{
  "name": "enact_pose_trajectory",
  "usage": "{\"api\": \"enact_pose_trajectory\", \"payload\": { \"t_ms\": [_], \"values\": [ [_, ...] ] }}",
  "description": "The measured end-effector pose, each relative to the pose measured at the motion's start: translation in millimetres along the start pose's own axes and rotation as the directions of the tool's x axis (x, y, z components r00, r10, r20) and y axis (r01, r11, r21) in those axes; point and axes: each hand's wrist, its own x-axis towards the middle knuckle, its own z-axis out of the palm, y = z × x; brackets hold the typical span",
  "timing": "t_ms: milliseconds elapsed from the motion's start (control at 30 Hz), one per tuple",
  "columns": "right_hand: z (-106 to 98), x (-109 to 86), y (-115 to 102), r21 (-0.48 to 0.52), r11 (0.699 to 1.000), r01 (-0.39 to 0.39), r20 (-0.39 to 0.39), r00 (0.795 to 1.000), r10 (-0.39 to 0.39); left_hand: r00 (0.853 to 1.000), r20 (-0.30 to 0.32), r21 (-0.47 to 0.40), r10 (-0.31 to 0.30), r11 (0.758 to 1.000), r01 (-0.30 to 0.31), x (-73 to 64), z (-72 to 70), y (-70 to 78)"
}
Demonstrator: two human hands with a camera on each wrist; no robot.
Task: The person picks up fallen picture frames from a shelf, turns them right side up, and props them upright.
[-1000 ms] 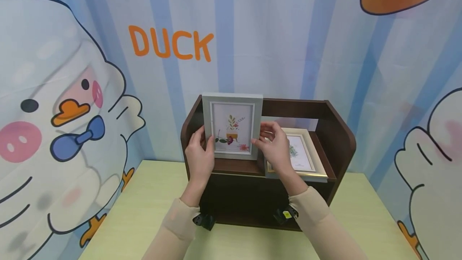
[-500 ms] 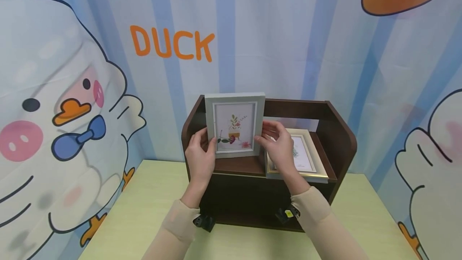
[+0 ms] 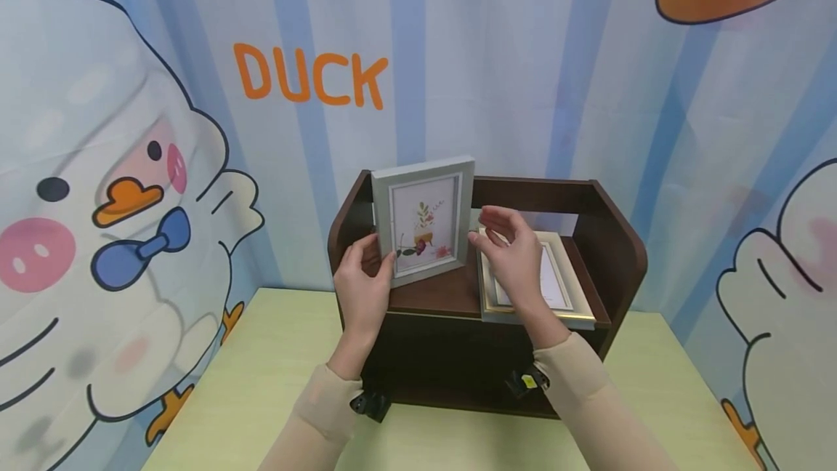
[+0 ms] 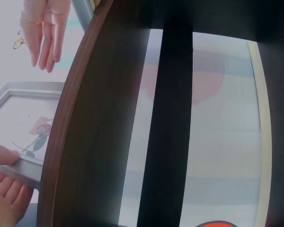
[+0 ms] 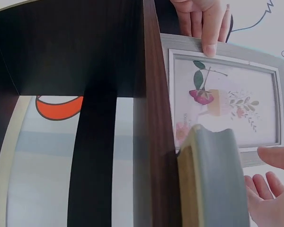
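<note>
Picture frame (image 3: pixel 426 222), one, grey, centre, pinched by left hand (image 3: pixel 362 286) | right hand (image 3: pixel 515 260) beside it, fingers loose | cream frame (image 3: pixel 570 286), one, flat, right of centre | brown shelf (image 3: pixel 617 256), one

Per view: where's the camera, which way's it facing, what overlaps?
Head: worn on the head, facing forward-down at the brown shelf; left hand, right hand and sleeves show.
Left wrist: worn there, facing into the shelf; both hands at left.
Right wrist: likewise; both hands at right.
Wrist views share the grey picture frame.
</note>
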Motion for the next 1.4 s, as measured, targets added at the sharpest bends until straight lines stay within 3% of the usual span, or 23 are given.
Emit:
{"api": "enact_pose_trajectory", "payload": {
  "t_ms": [300,767,1267,1400],
  "values": [
    [-1.9,0.5,-8.0,-0.014,0.997,0.074,0.006,0.997,-0.074,1.0,-0.009,0.009,0.03,1.0,-0.03,-1.0,0.3,1.0],
    [-0.5,4.8,-21.5,-0.043,0.982,0.183,-0.001,0.983,-0.183,0.999,-0.02,-0.048,0.043,0.998,-0.044,-8.8,4.6,4.5],
    [-1.1,11.6,-32.4,-0.042,0.982,0.187,-0.023,0.982,-0.188,0.994,-0.064,-0.076,0.094,0.992,-0.099,-15.3,11.5,7.9],
    [-0.4,22.2,-15.0,-0.037,0.976,0.213,-0.026,0.976,-0.214,0.993,-0.063,-0.069,0.104,0.992,-0.108,-17.6,13.6,9.7]
  ]
}}
